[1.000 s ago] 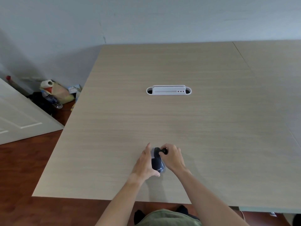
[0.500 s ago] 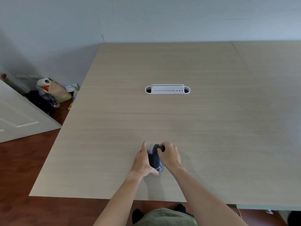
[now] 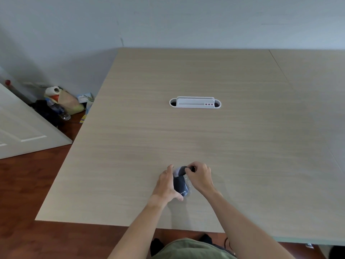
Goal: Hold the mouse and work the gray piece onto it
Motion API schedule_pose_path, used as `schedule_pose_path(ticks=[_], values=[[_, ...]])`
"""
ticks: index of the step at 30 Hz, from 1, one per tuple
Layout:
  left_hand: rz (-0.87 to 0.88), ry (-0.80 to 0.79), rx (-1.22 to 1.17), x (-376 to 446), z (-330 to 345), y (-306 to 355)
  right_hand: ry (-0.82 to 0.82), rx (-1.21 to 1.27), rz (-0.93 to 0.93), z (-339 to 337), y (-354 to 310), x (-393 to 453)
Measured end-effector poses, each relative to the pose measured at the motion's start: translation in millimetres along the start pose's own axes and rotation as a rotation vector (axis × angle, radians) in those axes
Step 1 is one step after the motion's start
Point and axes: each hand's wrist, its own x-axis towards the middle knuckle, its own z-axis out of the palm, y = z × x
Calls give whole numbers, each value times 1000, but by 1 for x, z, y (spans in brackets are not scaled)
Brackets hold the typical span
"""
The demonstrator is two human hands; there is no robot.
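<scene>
Currently, in the head view, a small dark bottle [image 3: 180,185] with white lettering on its body is held on its side just above the bench [image 3: 130,146], near the front edge. The left hand [image 3: 168,184] is wrapped round the bottle's body, with the thumb under the near end. The right hand [image 3: 200,177] is curled, and its fingertips [image 3: 188,170] pinch the small dark cap [image 3: 192,168] at the far end of the bottle. Whether the cap is seated or loosened cannot be told, as it is largely covered by the fingers.

Several risks are judged likely. If the cap is freed while the bottle is kept tilted, contents could be spilled onto the bench. If the left grip is slackened, the body could be turned together with the cap, and no loosening would be achieved. A small cap held only at the fingertips could be dropped and could roll toward the front edge and the floor [image 3: 28,230]. The white cable grommet [image 3: 195,103] lies well apart at mid-bench and is not judged to be endangered.
</scene>
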Motion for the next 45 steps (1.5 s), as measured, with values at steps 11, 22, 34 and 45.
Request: schedule_pose_path(ticks=[11, 22, 34, 45], values=[[49, 7, 251, 6, 0, 4, 39, -44, 27, -4, 14, -7], [104, 3, 245, 9, -1, 2, 173, 62, 20, -9, 35, -23], [121, -48, 152, 15, 1, -2, 150, 136, -33, -13, 32, -22], [101, -90, 147, 14, 0, -1, 169, 46, -61, -3, 22, -20]])
